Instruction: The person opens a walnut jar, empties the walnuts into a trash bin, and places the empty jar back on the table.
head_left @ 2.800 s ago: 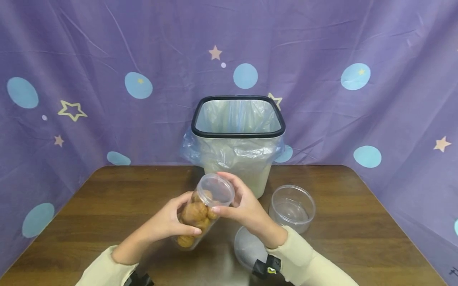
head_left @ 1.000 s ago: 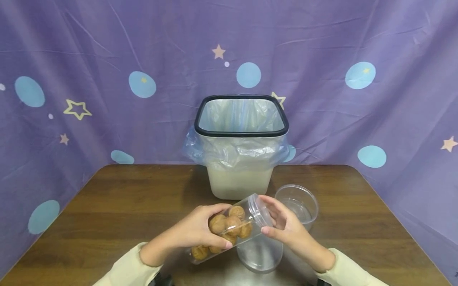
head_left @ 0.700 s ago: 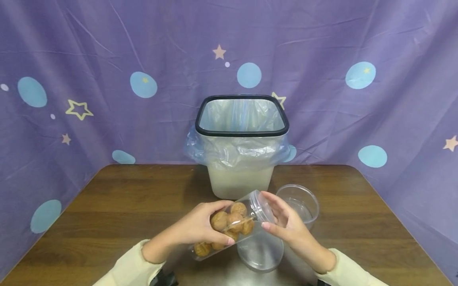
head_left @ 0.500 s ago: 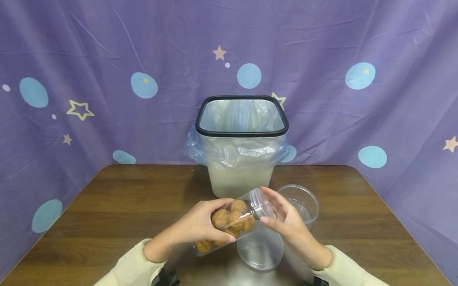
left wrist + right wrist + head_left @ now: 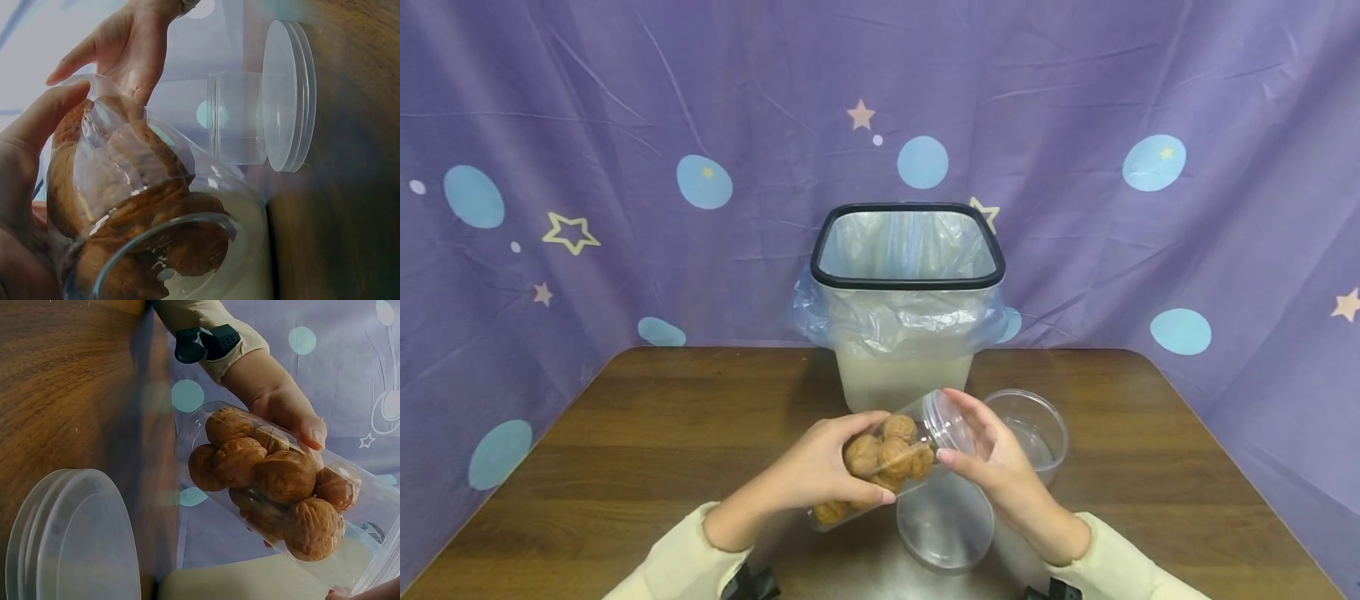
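A clear plastic jar (image 5: 887, 458) packed with walnuts lies tilted over the table, its capped end pointing up and to the right. My left hand (image 5: 820, 471) grips its body from the left, thumb on the near side. My right hand (image 5: 946, 425) holds the jar's lid (image 5: 942, 418) between thumb and fingers. In the left wrist view the jar's base (image 5: 137, 187) fills the near field, with the right hand (image 5: 125, 44) beyond it. From the right wrist, the walnuts (image 5: 275, 475) show through the wall, and the left hand (image 5: 281, 406) is wrapped round the jar.
A loose clear lid (image 5: 945, 525) lies on the brown table (image 5: 662, 417) just below the jar. An empty clear tub (image 5: 1028, 433) stands to its right. A bag-lined bin (image 5: 907, 208) stands at the back centre, before a purple starred cloth.
The jar went from nearly upright to tilted right and lower. In the last second it shifted slightly left, and the right hand closed in on its lid.
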Tool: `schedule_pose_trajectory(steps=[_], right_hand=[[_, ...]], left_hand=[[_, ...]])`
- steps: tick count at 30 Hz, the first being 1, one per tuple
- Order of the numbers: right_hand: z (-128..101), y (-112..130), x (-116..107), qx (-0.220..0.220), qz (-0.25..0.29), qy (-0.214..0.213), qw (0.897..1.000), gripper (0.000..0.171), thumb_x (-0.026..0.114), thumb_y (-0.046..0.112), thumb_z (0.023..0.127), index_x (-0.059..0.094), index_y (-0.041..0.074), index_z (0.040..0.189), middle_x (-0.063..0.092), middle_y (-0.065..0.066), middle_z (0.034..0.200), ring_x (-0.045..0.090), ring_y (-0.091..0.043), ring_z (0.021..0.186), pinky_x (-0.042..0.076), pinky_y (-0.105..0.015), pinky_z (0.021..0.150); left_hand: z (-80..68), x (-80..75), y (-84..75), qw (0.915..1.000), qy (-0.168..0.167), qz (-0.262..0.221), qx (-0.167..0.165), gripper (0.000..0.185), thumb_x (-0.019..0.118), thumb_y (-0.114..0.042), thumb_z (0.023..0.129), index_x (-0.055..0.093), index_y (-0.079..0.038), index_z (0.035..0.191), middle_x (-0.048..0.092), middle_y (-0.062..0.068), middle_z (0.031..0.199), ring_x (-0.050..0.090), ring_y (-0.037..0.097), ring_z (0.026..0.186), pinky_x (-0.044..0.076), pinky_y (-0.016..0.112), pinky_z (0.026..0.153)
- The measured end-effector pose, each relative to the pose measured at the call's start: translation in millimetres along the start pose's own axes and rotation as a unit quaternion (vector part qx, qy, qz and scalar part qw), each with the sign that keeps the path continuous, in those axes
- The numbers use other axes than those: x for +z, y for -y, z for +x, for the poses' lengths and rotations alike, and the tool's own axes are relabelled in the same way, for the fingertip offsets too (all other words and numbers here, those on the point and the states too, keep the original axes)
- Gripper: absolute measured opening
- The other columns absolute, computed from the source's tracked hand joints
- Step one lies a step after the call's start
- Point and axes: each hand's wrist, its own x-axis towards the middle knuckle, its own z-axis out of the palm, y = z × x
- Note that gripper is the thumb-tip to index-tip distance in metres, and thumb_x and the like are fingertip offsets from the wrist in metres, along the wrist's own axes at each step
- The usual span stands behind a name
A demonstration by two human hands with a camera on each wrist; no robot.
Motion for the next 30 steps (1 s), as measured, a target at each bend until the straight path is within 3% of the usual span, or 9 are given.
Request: schedule_pose_trajectory(steps=[8,19,30], right_hand=[[0.1,-1.8,-2.3,0.000,0.001,0.000,1.000,0.077,0.070,0.010,0.079,0.028,-0.011,0.139,0.028,-0.033,0.144,0.047,-0.007,0.121,0.040,-0.022,0.099],[0.9,-2.1,-3.6,-0.038,0.002,-0.006,0.999,0.075,0.074,0.008,0.076,0.033,-0.013,0.136,0.041,-0.027,0.136,0.052,-0.015,0.116,0.044,-0.024,0.096],[0.3,-2.0,-3.6,-0.064,0.010,-0.002,0.998,0.075,0.074,0.003,0.073,0.034,-0.016,0.133,0.053,-0.007,0.128,0.055,-0.015,0.111,0.047,-0.025,0.093]], left_hand=[[-1.0,0.4,-1.4,0.9999,-0.005,0.015,0.000,0.070,0.086,-0.042,0.058,0.058,-0.030,0.121,0.064,-0.018,0.095,0.060,0.003,0.082,0.050,0.024,0.074],[-0.3,-0.8,-4.6,0.9990,-0.019,0.039,0.011,0.074,0.087,-0.042,0.056,0.058,-0.030,0.123,0.065,-0.017,0.096,0.060,0.002,0.082,0.049,0.025,0.075],[-3.3,-0.9,-6.5,0.9984,-0.023,0.044,0.026,0.075,0.087,-0.041,0.057,0.057,-0.028,0.125,0.066,-0.015,0.098,0.060,0.002,0.082,0.050,0.025,0.074]])
